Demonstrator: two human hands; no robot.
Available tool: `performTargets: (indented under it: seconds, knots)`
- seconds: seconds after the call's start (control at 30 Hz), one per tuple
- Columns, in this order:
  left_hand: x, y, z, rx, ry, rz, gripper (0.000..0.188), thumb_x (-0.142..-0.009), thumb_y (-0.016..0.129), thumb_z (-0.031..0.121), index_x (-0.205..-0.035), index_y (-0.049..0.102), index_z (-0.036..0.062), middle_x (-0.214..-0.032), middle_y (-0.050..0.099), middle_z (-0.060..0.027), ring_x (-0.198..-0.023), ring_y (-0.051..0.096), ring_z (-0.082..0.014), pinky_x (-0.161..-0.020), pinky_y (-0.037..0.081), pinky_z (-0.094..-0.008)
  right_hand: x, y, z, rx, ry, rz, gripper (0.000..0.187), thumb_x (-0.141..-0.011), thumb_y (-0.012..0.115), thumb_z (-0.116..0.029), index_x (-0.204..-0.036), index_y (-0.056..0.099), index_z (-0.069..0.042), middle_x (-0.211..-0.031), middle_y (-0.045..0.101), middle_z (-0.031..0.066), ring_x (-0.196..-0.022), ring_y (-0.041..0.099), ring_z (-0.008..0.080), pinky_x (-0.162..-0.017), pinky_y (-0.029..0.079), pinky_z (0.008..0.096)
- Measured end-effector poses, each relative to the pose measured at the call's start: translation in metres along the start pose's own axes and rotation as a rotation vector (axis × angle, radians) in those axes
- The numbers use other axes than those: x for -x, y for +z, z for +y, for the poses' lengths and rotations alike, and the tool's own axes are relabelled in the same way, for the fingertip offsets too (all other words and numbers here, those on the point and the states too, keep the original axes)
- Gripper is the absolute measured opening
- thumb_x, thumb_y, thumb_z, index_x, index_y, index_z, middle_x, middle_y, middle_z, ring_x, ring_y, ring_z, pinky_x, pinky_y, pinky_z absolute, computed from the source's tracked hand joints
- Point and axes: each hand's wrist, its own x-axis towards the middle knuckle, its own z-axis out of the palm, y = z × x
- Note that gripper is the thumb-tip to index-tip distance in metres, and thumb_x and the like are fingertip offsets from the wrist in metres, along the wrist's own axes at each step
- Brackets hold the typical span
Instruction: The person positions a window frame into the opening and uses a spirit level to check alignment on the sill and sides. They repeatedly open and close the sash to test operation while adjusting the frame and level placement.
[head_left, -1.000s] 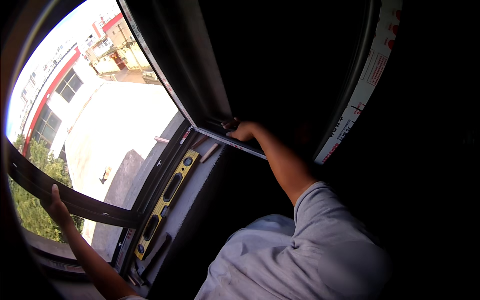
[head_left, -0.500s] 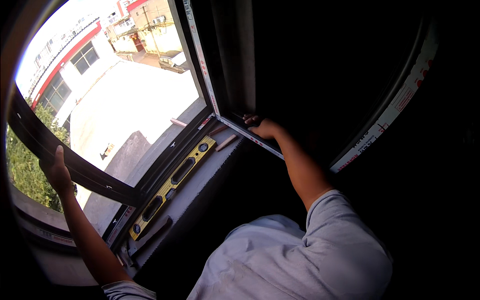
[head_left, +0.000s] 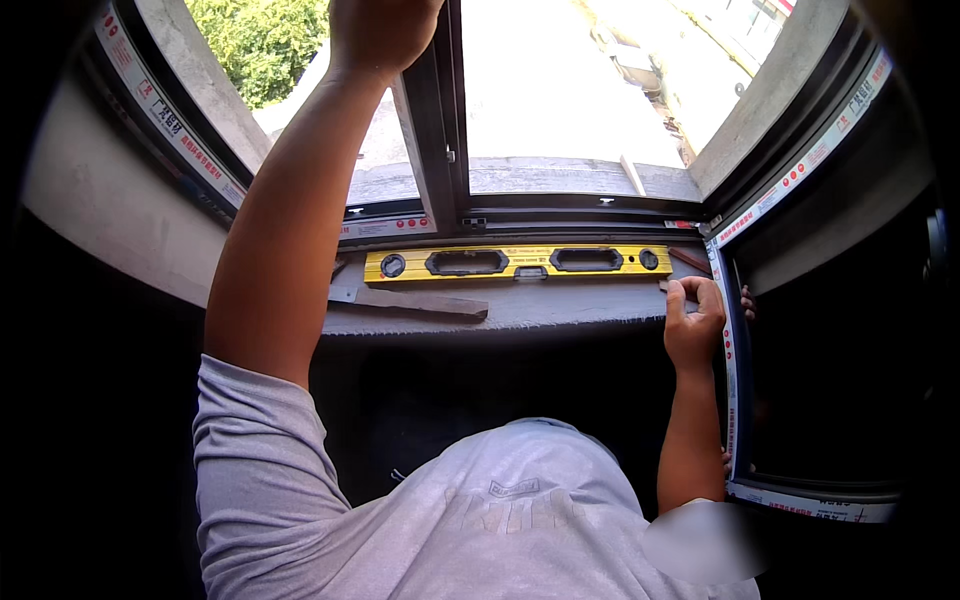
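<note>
My left hand (head_left: 385, 35) is raised at the top edge beside the dark window mullion (head_left: 440, 130); its fingers are cut off by the picture edge. My right hand (head_left: 697, 322) is over the sill, thumb and forefinger curled together on a short wooden strip (head_left: 664, 286), mostly hidden under them. Just left of that hand lies a yellow spirit level (head_left: 540, 262) along the sill (head_left: 590, 305). Beside my right wrist stands the opened sash (head_left: 731, 375), its frame covered in printed white film. Fingertips (head_left: 748, 303) show past its edge; whether another person's or reflected, I cannot tell.
A flat dark bar with a pale metal end (head_left: 420, 303) rests on the sill before the level. Another thin wooden piece (head_left: 690, 262) lies by the frame corner. Outside, a light strip (head_left: 632, 175) leans on the ledge, with a green tree (head_left: 262, 50) beyond.
My view has swung to face the window squarely. My left hand has left the lower part of the curved-looking frame and is higher; my right has moved from the opened sash to the wooden strip.
</note>
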Motion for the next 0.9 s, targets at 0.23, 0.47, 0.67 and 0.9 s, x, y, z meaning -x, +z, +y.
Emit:
performTargets:
  seconds: [0.23, 0.47, 0.67, 0.9]
  knots:
    - [-0.01, -0.009, -0.017, 0.043, 0.021, 0.007, 0.051, -0.095, 0.074, 0.026, -0.126, 0.052, -0.0081, -0.113, 0.07, -0.0274, -0.102, 0.073, -0.038, -0.093, 0.059, -0.047, -0.001, 0.118, -0.05, 0.044, -0.389, -0.537, 0.036, -0.089, 0.078, -0.018, -0.121, 0.072, -0.006, -0.132, 0.069, 0.0153, -0.131, 0.059, 0.0338, -0.116, 0.042, 0.0487]
    - [-0.008, -0.008, -0.017, 0.02, 0.046, 0.037, 0.048, -0.096, 0.074, 0.026, -0.124, 0.054, -0.0076, -0.111, 0.07, -0.0239, -0.101, 0.072, -0.0349, -0.092, 0.059, -0.0459, -0.038, 0.127, -0.018, 0.288, -0.367, -0.734, 0.068, -0.086, 0.084, -0.032, -0.146, 0.063, -0.01, -0.148, 0.061, 0.0116, -0.147, 0.049, 0.0313, -0.124, 0.035, 0.0467]
    - [-0.01, 0.01, -0.026, 0.137, 0.092, 0.004, 0.052, -0.095, 0.074, 0.025, -0.126, 0.053, -0.0106, -0.113, 0.069, -0.0258, -0.104, 0.071, -0.0352, -0.095, 0.057, -0.0445, -0.07, 0.118, -0.019, 0.328, -0.492, -0.975, 0.072, -0.083, 0.086, -0.03, -0.147, 0.061, -0.007, -0.135, 0.066, 0.0138, -0.133, 0.057, 0.0328, -0.118, 0.045, 0.043]
    - [-0.008, -0.007, -0.027, 0.092, 0.113, -0.007, 0.057, -0.094, 0.076, 0.03, -0.126, 0.056, -0.0134, -0.111, 0.071, -0.0247, -0.104, 0.071, -0.0334, -0.094, 0.056, -0.0418, -0.067, 0.122, -0.038, 0.377, -0.59, -1.029, 0.074, -0.081, 0.07, -0.014, -0.153, 0.053, -0.004, -0.131, 0.065, 0.0192, -0.128, 0.058, 0.0362, -0.115, 0.048, 0.0433]
